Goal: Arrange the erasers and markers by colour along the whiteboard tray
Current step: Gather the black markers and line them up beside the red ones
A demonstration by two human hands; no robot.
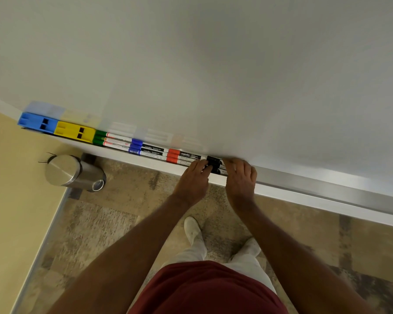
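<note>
Along the whiteboard tray [304, 180] lie, from the left, a blue eraser [37, 122], a yellow eraser [75, 131], green-capped markers [110, 138], blue-capped markers [145, 149] and red-capped markers [182, 156]. Black-capped markers [213, 163] sit at the right end of the row. My left hand [194, 180] pinches them at the cap end. My right hand [241, 177] covers their barrels, fingers curled over the tray.
A steel pedal bin [74, 173] stands on the floor below the tray's left part, beside a yellow wall [14, 200]. The tray's right stretch holds nothing. My feet in white shoes [195, 232] are on the patterned floor under the tray.
</note>
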